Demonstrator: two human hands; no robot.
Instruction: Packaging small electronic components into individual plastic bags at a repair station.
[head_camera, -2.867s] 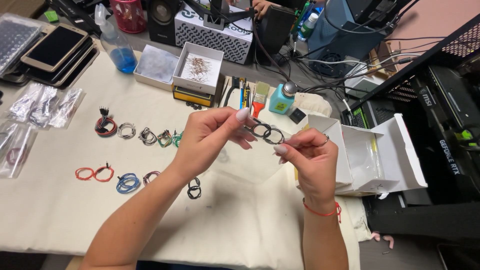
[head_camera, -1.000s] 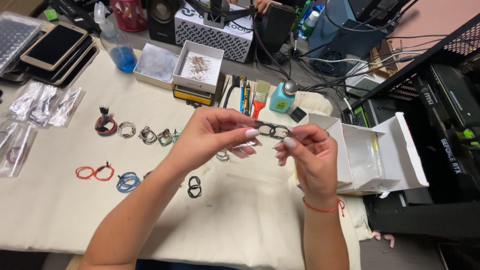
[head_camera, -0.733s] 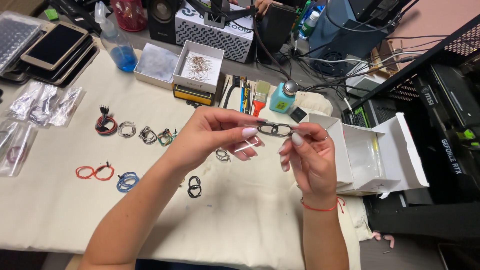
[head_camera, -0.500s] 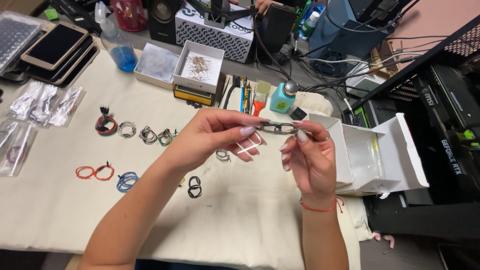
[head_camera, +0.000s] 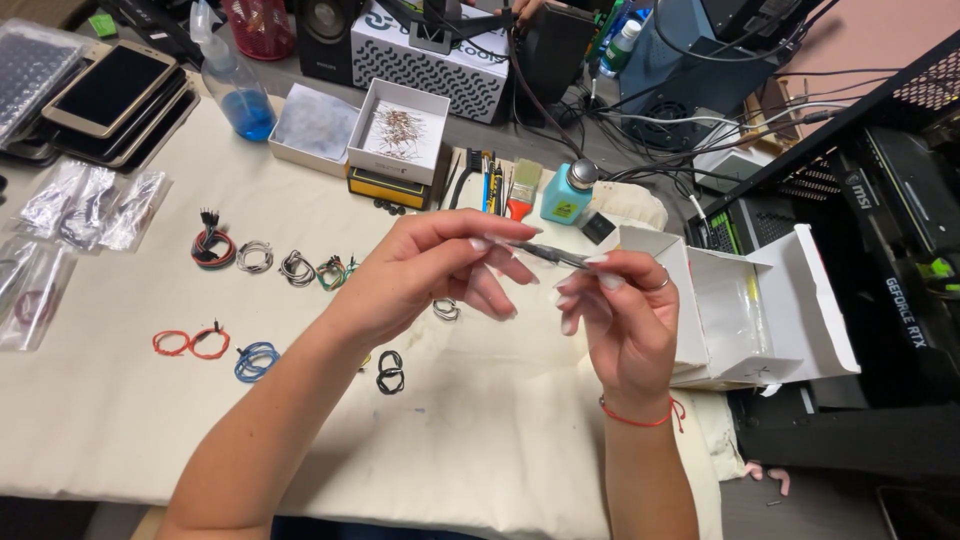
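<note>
Cream cloth (head_camera: 480, 440) under 2 hands (head_camera: 440, 275) pinching wire (head_camera: 556, 256)

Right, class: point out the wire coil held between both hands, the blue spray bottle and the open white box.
wire coil (head_camera: 555, 255), head view, stretch between the fingertips.
blue spray bottle (head_camera: 235, 95), head view, clear body.
open white box (head_camera: 790, 300), head view, right flap.

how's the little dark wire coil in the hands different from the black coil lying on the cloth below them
The held wire coil is up in the air, pinched between the left hand and right hand, and seen edge-on it looks flat and thin. The black coil lies untouched on the cream cloth, showing open loops in a figure-eight. Both are small dark wire bundles.
</note>
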